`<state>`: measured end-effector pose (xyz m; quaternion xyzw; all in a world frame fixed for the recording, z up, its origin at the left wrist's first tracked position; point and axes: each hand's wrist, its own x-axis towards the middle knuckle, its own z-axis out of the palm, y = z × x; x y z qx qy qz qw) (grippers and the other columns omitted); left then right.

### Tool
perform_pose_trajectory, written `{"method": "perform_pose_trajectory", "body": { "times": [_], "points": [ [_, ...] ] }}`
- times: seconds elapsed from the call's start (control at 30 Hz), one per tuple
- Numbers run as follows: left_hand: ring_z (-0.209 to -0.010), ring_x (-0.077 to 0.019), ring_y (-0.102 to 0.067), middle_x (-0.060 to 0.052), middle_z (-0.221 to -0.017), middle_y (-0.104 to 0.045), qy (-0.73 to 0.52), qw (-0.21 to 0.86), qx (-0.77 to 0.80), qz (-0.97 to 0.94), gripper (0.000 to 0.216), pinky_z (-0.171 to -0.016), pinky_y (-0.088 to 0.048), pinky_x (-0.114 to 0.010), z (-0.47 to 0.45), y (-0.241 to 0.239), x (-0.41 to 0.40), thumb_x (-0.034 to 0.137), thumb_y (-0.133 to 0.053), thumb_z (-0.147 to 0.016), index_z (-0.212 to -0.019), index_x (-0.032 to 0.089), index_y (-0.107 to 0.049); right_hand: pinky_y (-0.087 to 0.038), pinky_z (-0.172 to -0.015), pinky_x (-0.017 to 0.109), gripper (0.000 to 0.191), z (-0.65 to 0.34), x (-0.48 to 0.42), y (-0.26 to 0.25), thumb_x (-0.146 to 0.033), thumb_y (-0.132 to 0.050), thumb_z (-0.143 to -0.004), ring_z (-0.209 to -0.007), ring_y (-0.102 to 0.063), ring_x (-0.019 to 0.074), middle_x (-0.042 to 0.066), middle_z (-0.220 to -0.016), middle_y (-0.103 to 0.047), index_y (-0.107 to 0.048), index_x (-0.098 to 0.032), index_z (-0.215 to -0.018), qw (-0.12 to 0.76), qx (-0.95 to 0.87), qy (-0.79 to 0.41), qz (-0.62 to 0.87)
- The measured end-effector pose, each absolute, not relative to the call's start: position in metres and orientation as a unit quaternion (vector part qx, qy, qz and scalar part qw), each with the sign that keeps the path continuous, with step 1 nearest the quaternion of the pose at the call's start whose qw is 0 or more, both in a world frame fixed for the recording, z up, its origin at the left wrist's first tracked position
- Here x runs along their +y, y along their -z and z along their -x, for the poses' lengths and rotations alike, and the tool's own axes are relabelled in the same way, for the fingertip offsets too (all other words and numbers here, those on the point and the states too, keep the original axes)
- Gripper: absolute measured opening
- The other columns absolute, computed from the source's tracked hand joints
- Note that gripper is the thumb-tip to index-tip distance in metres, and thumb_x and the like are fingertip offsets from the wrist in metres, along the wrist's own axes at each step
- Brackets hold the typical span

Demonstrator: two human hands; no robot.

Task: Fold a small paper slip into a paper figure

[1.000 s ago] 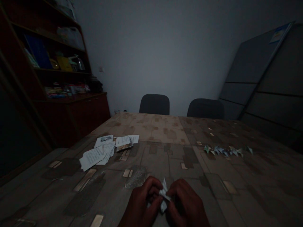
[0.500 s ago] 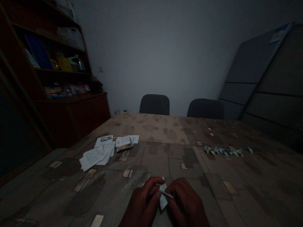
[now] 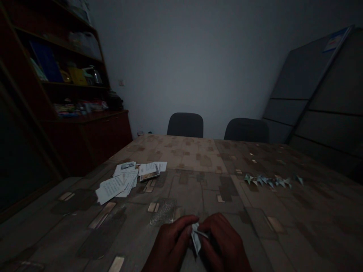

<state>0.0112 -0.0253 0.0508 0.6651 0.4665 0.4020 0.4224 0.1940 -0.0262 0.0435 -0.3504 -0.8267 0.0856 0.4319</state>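
Between my two hands, low at the front of the table, is a small folded piece of paper (image 3: 196, 241), pale with faint marks. My left hand (image 3: 173, 241) pinches its left side, the forefinger curled over the top end. On the other side my right hand (image 3: 224, 240) grips a narrow flap that sticks out toward the right. Fingers cover part of the paper. To the right lies a row of several small folded paper shapes (image 3: 272, 182) with pointed tips. Loose printed paper cards (image 3: 113, 187) are spread in a pile at the left.
A patterned cloth covers the table (image 3: 187, 200). Two dark chairs, the left chair (image 3: 185, 124) and the right chair (image 3: 246, 129), stand at the far edge. A wooden shelf cabinet (image 3: 87, 128) is at the left; a grey panel (image 3: 295, 79) leans at the right.
My left forefinger has shifted over the paper's top tip, which now is covered. The paper has turned slightly, its lower end a little further right. The piles on the table look the same.
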Motion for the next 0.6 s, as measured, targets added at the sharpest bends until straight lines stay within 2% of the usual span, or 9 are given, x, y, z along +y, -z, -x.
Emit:
{"method": "perform_pose_trajectory", "body": {
  "times": [0.13, 0.23, 0.33, 0.47, 0.6],
  "points": [
    [-0.099, -0.0268, -0.069, -0.009, -0.102, -0.077, -0.414, 0.454, 0.467, -0.635, 0.032, -0.09, -0.053, -0.036, -0.011, -0.045, -0.025, 0.036, -0.053, -0.093, -0.112, 0.021, -0.074, -0.045, -0.065, 0.028, 0.014, -0.194, -0.026, -0.042, -0.007, -0.049, -0.092, -0.075, -0.058, 0.0195, 0.003, -0.082, -0.059, -0.054, -0.02, -0.095, 0.435, -0.824, -0.078, 0.355],
    [-0.105, -0.0276, -0.068, -0.011, -0.113, -0.075, -0.4, 0.458, 0.468, -0.641, 0.032, -0.092, -0.053, -0.036, -0.009, -0.038, -0.024, 0.031, -0.06, -0.09, -0.118, 0.021, -0.072, -0.046, -0.066, 0.029, 0.014, -0.193, -0.026, -0.041, -0.007, -0.049, -0.092, -0.075, -0.058, 0.0193, 0.004, -0.083, -0.06, -0.054, -0.02, -0.094, 0.433, -0.823, -0.081, 0.358],
    [-0.109, -0.0275, -0.067, -0.012, -0.12, -0.073, -0.381, 0.437, 0.463, -0.67, 0.034, -0.095, -0.052, -0.037, -0.007, -0.035, -0.023, 0.025, -0.059, -0.089, -0.121, 0.022, -0.07, -0.046, -0.065, 0.029, 0.015, -0.191, -0.026, -0.043, -0.007, -0.048, -0.091, -0.074, -0.058, 0.02, 0.004, -0.082, -0.061, -0.054, -0.019, -0.096, 0.433, -0.825, -0.065, 0.356],
    [-0.108, -0.0258, -0.068, -0.011, -0.118, -0.074, -0.393, 0.447, 0.457, -0.661, 0.036, -0.094, -0.053, -0.035, -0.007, -0.036, -0.023, 0.023, -0.055, -0.091, -0.125, 0.021, -0.068, -0.047, -0.065, 0.031, 0.024, -0.189, -0.025, -0.047, -0.005, -0.044, -0.084, -0.073, -0.058, 0.0213, 0.006, -0.083, -0.062, -0.056, -0.018, -0.101, 0.431, -0.836, -0.042, 0.338],
    [-0.106, -0.028, -0.068, -0.011, -0.115, -0.075, -0.387, 0.425, 0.484, -0.66, 0.034, -0.095, -0.053, -0.039, -0.006, -0.033, -0.022, 0.03, -0.056, -0.092, -0.122, 0.023, -0.07, -0.047, -0.064, 0.029, 0.023, -0.189, -0.025, -0.047, -0.002, -0.043, -0.084, -0.073, -0.058, 0.0203, 0.005, -0.082, -0.061, -0.054, -0.019, -0.095, 0.442, -0.825, -0.049, 0.349]
  ]
}}
